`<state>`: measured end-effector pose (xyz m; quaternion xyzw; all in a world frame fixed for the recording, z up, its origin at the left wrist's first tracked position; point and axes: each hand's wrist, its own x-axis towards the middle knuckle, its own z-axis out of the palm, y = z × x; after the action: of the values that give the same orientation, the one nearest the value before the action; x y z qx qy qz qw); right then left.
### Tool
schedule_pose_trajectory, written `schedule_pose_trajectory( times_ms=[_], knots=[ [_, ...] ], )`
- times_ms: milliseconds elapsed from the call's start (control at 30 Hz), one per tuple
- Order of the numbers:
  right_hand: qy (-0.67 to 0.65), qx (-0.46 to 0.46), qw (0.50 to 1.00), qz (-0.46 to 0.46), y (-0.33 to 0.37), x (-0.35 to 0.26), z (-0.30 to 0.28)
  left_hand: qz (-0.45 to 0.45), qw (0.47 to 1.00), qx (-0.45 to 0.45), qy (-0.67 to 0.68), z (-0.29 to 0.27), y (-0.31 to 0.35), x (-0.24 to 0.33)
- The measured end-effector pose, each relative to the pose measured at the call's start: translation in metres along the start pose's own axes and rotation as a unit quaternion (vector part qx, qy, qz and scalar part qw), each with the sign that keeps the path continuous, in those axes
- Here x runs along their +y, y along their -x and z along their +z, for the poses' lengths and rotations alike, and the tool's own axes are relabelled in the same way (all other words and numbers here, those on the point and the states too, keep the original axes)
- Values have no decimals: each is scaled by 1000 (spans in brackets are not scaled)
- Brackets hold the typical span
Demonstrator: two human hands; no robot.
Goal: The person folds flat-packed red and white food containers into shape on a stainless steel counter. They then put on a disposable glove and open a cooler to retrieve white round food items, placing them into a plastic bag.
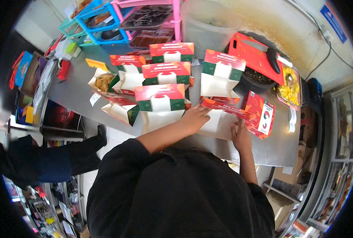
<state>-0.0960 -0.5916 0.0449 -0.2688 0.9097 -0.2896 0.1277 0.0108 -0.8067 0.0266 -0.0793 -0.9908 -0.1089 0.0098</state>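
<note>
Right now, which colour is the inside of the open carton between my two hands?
The carton interior is white; it shows best in the head view.

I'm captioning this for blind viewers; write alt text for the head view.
A person's left hand and right hand are at an open carton on a metal table. More red-and-green cartons stand open nearby, one holding brown food; a red cutting board and yellow food are to the right.

Card boxes (216, 123), perhaps faintly glossy
</note>
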Motion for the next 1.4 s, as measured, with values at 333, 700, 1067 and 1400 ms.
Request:
schedule_pose_trajectory(
  times_ms=[333,700,1067,1400],
  knots=[
    [102,93,975,-174,-26,51,-40,-93,993,52,-46,-3,-20,-26],
    [192,171,962,-89,-1,140,-56,43,960,-38,275,-79,17,43],
    [-580,68,797,-157,61,13,-77,53,874,225,427,-75,-39,100],
    [-831,-130,540,9,34,9,-46,-124,798,220,547,-54,-7,126]
  ],
)
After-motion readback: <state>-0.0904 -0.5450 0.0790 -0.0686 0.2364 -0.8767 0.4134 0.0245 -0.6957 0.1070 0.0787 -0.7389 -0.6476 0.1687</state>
